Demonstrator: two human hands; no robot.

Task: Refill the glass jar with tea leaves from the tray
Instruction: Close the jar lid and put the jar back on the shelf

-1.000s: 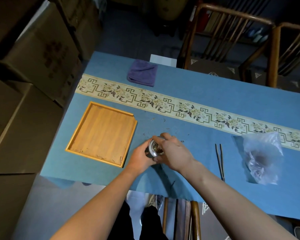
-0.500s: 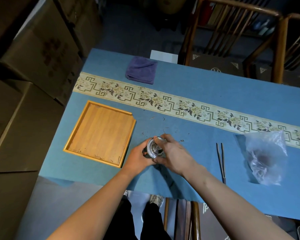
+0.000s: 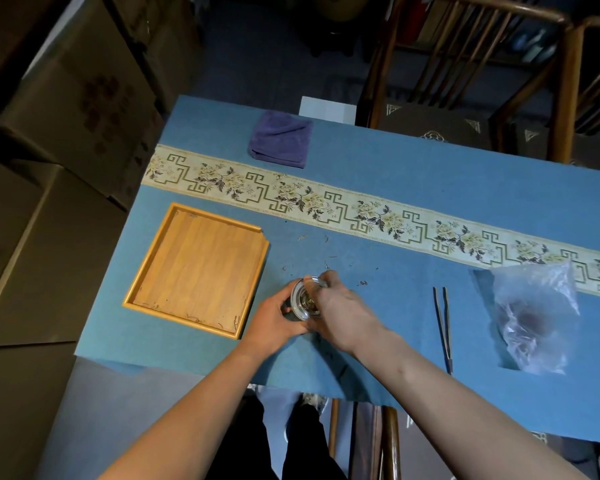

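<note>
A small glass jar [image 3: 305,296] stands on the blue table near its front edge, with tea leaves visible inside. My left hand [image 3: 274,318] wraps around its left side. My right hand [image 3: 343,313] rests on its right side, fingertips over the rim. To the left lies a bamboo tray [image 3: 196,268], nearly bare, with only a few leaf scraps along its near edge. Loose tea bits [image 3: 326,258] are scattered on the cloth just beyond the jar.
Dark tweezers [image 3: 444,323] lie right of my right hand. A crumpled clear plastic bag [image 3: 534,320] sits further right. A folded purple cloth [image 3: 280,138] lies at the far edge. Wooden chairs [image 3: 465,64] stand behind the table, cardboard boxes [image 3: 66,98] to the left.
Both hands stay on the jar. My right fingers have shifted slightly over the rim, uncovering more of the jar mouth. The camera view has drifted a little.
</note>
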